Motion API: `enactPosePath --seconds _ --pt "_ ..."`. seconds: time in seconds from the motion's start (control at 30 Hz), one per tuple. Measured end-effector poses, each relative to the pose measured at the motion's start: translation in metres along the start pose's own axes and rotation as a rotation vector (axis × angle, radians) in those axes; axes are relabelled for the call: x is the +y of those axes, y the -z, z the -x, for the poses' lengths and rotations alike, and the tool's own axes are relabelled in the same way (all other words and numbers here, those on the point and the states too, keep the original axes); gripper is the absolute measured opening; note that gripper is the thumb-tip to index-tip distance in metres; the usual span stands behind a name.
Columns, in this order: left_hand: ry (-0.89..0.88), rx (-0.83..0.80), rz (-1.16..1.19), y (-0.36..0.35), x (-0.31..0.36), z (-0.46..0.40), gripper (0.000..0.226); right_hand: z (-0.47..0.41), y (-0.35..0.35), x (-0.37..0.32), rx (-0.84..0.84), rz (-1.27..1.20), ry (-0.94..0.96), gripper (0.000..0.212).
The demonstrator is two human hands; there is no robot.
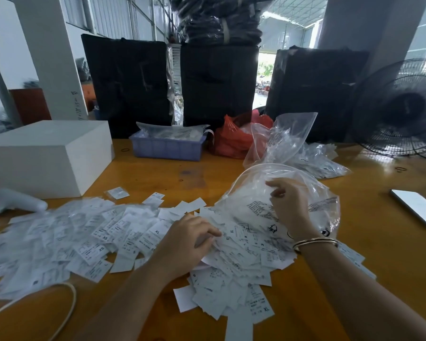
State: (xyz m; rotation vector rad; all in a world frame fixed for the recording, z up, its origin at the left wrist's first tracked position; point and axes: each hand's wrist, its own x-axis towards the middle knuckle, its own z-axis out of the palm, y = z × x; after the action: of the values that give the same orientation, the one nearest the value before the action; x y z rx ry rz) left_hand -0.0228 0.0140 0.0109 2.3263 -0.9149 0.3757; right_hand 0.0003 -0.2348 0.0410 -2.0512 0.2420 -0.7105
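A wide heap of small white size labels (89, 239) covers the near part of the yellow wooden table (369, 242). A clear zip bag (253, 193) with black print lies open at centre right, with labels spilling from its mouth. My left hand (187, 239) rests on the labels at the bag's mouth, its fingers curled over a bunch of them. My right hand (289, 205), with a gold bangle on the wrist, pinches the bag's upper plastic from above and lifts it.
A white box (47, 153) and a white tagging gun (12, 203) are at the left. Behind stand a blue crate (167, 148), a red bag (231, 141), more clear bags (290, 136), black bales and a fan (401, 107). A phone (418, 207) lies right; a cord (67, 313) lies near left.
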Motion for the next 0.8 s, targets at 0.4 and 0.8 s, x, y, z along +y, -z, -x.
enactPosePath --seconds 0.4,0.8 --pt "0.293 0.093 0.671 0.012 0.015 -0.005 0.031 0.068 -0.027 -0.049 -0.478 -0.765 -0.057 0.036" --pt "0.445 0.155 0.666 0.011 0.006 -0.006 0.009 0.068 -0.013 -0.041 -0.376 0.108 0.240 0.027"
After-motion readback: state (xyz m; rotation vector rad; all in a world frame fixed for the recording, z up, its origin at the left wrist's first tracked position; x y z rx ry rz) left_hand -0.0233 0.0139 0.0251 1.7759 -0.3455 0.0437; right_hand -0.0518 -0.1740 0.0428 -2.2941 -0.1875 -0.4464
